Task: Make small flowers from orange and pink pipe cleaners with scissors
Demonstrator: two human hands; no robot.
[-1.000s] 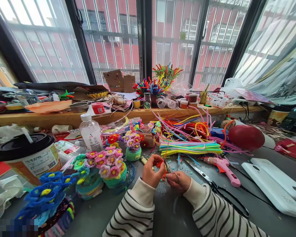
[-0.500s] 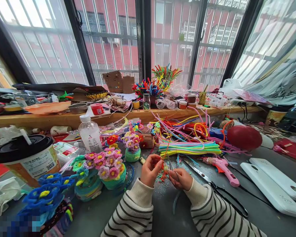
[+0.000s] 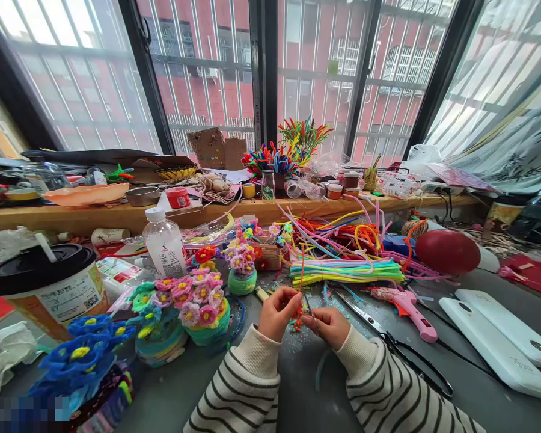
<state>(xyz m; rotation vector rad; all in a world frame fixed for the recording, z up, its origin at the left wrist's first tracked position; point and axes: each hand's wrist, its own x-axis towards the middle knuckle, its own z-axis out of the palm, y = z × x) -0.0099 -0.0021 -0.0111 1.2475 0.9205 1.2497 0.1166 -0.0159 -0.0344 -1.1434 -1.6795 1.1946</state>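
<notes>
Left hand [image 3: 278,314]: grip closed, thumb and forefinger pinching an orange fuzzy stem [image 3: 302,273], which rises upright above the fingertips. Right hand [image 3: 328,326]: grip closed on a slim metal tool [image 3: 310,310], its tip close to the left fingertips; exact type of tool too small to tell. Stem is in front of the person, over the bench [image 3: 304,391], with orange and pale clippings [image 3: 295,325] scattered just beyond and below the hands

Behind the hands: a bundle of straight pastel and yellow stems [image 3: 347,272], lying crosswise. Right of the hands: black-handled scissors [image 3: 385,335], blades pointing away from the person; then a pink glue gun [image 3: 412,310] on its side; farther right, two white slabs [image 3: 500,346], one partly over the other. Left of the hands: pots of fuzzy flowers, nearest a pink cluster [image 3: 202,294] in a turquoise pot [image 3: 214,328]
</notes>
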